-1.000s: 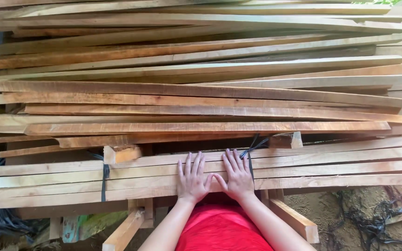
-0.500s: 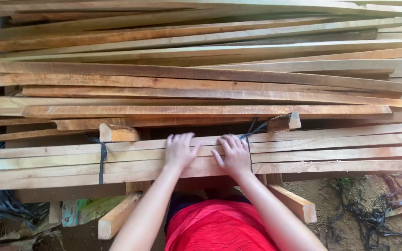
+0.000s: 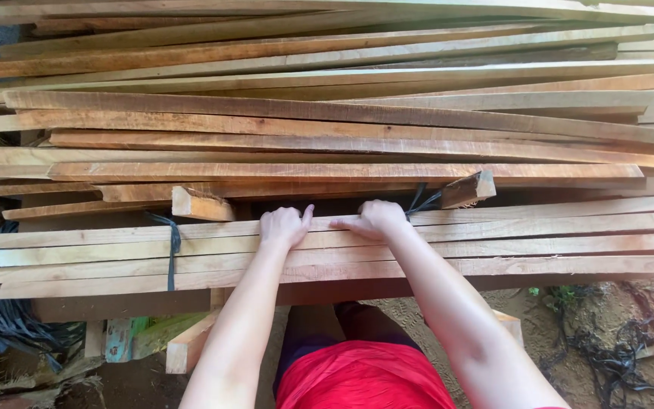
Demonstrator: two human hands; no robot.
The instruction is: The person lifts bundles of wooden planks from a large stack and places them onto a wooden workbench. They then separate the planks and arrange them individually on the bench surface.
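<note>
A dark strap [image 3: 172, 246] binds the left part of a bundle of long pale sawn wooden slats [image 3: 539, 235] lying crosswise on a wooden rack. The left hand [image 3: 284, 225] curls its fingers over the bundle's far edge, gripping the top slat near the middle. Just beside it, the right hand [image 3: 376, 219] grips the same far edge, fingers hooked, though how far they reach down is hidden. Behind lies a stack of reddish rough planks [image 3: 342, 136].
</note>
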